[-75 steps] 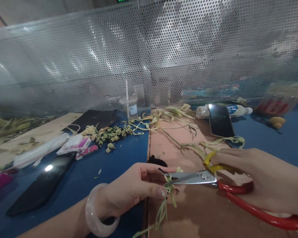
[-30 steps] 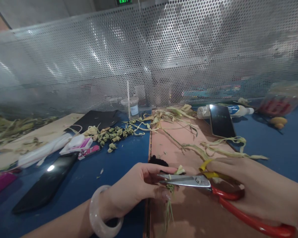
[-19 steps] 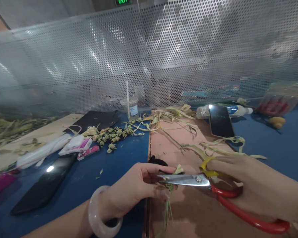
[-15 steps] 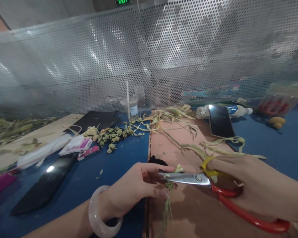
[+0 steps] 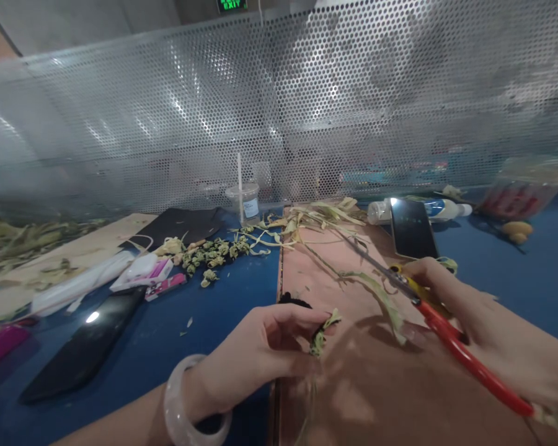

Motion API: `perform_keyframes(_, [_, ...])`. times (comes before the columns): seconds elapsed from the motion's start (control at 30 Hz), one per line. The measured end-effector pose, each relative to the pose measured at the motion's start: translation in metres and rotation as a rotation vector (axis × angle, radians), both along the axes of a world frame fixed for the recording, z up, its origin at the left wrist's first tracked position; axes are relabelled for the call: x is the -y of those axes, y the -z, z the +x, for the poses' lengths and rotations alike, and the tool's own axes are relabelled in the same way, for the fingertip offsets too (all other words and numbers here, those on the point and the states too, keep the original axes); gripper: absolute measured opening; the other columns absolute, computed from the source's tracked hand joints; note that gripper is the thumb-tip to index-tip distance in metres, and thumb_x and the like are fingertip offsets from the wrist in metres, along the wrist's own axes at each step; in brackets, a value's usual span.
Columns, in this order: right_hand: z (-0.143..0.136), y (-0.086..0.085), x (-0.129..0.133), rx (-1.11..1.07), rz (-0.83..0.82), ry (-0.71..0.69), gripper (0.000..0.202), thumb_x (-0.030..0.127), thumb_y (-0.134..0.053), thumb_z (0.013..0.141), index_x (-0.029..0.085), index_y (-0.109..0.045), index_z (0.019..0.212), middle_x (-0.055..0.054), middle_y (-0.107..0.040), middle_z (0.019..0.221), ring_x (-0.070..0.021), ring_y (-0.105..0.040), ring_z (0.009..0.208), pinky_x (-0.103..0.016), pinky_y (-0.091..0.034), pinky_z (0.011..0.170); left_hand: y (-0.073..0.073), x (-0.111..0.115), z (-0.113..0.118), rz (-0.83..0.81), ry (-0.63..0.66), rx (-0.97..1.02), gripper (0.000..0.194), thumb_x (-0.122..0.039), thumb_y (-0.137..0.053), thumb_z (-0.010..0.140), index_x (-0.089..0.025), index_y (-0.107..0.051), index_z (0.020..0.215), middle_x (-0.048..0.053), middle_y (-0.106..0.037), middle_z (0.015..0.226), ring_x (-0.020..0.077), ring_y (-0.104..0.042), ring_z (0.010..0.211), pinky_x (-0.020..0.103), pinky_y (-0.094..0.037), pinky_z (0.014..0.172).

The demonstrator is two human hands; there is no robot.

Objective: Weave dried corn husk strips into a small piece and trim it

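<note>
My left hand (image 5: 265, 347), with a pale bangle (image 5: 174, 396) on its wrist, pinches a small green dried plant piece (image 5: 318, 339) between thumb and fingers. Faint blurred strands show below it. My right hand (image 5: 474, 316) holds scissors (image 5: 469, 359) with red handles and a yellow part, tilted so the blades point up and left, away from the piece. A withered leaf strip (image 5: 376, 291) runs under the scissors to near my right fingertips; whether they grip it I cannot tell. A black fuzzy item (image 5: 295, 300) lies behind my left hand.
Trimmed green buds (image 5: 214, 254) are heaped on the blue surface (image 5: 227, 316). Dried leaf strips (image 5: 325, 214) lie at the far end of the pinkish-brown board (image 5: 302, 266). Around stand or lie a lidded cup (image 5: 243, 199), a bottle (image 5: 446, 209), phones (image 5: 86, 347) and packets (image 5: 142, 272).
The scissors have swung up and right, away from the plant piece in my left hand. The strands hanging below that piece now look blurred and fainter. My left hand has barely moved.
</note>
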State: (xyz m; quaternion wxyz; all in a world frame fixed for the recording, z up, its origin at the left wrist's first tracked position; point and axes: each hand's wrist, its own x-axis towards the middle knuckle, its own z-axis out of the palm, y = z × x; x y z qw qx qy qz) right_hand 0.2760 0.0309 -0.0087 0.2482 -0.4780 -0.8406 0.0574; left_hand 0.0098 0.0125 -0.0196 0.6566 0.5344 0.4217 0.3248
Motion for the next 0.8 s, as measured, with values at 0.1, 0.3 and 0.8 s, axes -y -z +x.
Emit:
perform_keyframes(0.1, [0.000,0.001,-0.004,0.102,0.088,-0.061,0.039,0.037,-0.053,0.075,0.023,-0.037,0.107,-0.008,-0.061,0.098,-0.0198,-0.062,0.076,-0.026,-0.050,0.058,0.003,0.000,-0.001,0.088,-0.043,-0.031,0.048,-0.017,-0.075,0.060,-0.020,-0.062,0.106,0.006,-0.064,0.102,0.0181,-0.057,0.089,0.029,-0.043,0.077])
perform_keyframes(0.3, [0.009,0.008,-0.021,0.298,0.448,-0.081,0.037,0.039,-0.056,0.069,0.020,-0.041,0.097,-0.012,-0.058,0.096,-0.0248,-0.058,0.088,-0.030,-0.051,0.057,0.005,0.001,-0.003,0.221,-0.121,-0.023,0.064,-0.020,-0.075,0.063,-0.022,-0.049,0.121,0.005,-0.062,0.097,0.0181,-0.057,0.089,0.030,-0.042,0.080])
perform_keyframes(0.8, [-0.010,0.007,-0.007,-0.394,-0.372,0.025,0.020,0.032,-0.058,0.075,0.022,-0.046,0.088,-0.004,-0.062,0.079,-0.0169,-0.059,0.068,-0.025,-0.049,0.058,0.004,0.007,0.002,0.244,-0.009,-0.304,0.073,-0.027,-0.072,0.064,-0.025,-0.042,0.130,0.000,-0.064,0.087,0.0173,-0.059,0.080,0.030,-0.047,0.073])
